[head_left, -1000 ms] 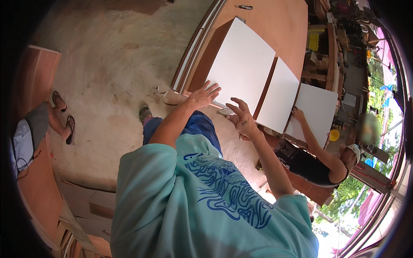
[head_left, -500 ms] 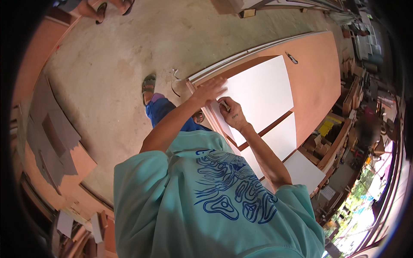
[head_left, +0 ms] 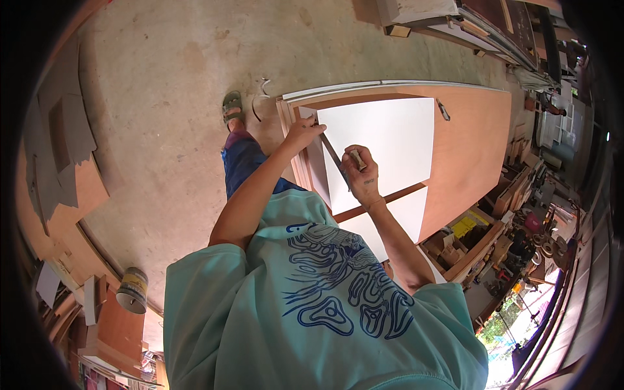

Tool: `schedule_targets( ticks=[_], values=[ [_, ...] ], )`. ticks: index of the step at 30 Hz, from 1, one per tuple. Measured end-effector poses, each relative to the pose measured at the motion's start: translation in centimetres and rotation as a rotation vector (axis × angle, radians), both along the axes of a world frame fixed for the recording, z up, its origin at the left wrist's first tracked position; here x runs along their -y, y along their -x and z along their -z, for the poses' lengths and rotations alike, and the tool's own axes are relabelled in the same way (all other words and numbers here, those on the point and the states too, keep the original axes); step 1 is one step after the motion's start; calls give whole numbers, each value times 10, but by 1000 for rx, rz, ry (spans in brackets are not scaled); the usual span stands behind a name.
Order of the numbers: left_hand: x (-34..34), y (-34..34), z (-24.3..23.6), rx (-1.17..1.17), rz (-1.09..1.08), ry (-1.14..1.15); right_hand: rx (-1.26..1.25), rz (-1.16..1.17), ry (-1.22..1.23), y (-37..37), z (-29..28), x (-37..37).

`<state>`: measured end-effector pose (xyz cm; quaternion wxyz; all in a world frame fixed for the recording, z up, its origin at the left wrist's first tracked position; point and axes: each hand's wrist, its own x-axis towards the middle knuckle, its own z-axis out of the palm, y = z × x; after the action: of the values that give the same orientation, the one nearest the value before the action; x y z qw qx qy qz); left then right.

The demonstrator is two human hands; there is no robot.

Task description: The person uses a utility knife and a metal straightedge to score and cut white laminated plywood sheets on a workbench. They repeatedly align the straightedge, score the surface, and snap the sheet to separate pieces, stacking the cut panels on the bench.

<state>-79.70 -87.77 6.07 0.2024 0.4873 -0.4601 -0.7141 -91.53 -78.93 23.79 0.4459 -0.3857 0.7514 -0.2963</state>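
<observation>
A long, flat, dark tool that looks like a file (head_left: 335, 155) lies slantwise over the near left part of a white-topped box (head_left: 390, 130). The fingers of my left hand (head_left: 304, 134) are closed on its far end, at the box's left edge. My right hand (head_left: 362, 177) is curled at the nearer end, around a light brown piece that seems to be its handle. How the two parts join is hidden by my fingers. Beneath the box is a stack of brown boards (head_left: 471, 149). A utility knife (head_left: 444, 110) rests on the boards, right of the box.
Another white panel (head_left: 396, 221) lies nearer to me, past a brown gap. Wooden trays with offcuts and tools (head_left: 465, 240) stand at the right. A metal can (head_left: 133, 290) and grey sheets (head_left: 58, 149) are on the left. A curled strip (head_left: 259, 107) lies on the concrete floor.
My left hand has gone from lying flat on the white top to gripping the dark tool's far end. My right hand has moved nearer to me, and the tool now shows. The view has shifted.
</observation>
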Motion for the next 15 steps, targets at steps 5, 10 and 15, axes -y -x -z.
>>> schedule_targets(
  ticks=[5, 10, 15],
  values=[
    [5, 4, -3, 208, 150, 56, 13, 26, 127, -4, 11, -12],
    [-12, 2, 7, 155, -90, -10, -80, -106, 97, -4, -3, 4],
    [-7, 1, -26, 115, -59, -179, -112, -83, 132, 7, 6, -10]
  ],
)
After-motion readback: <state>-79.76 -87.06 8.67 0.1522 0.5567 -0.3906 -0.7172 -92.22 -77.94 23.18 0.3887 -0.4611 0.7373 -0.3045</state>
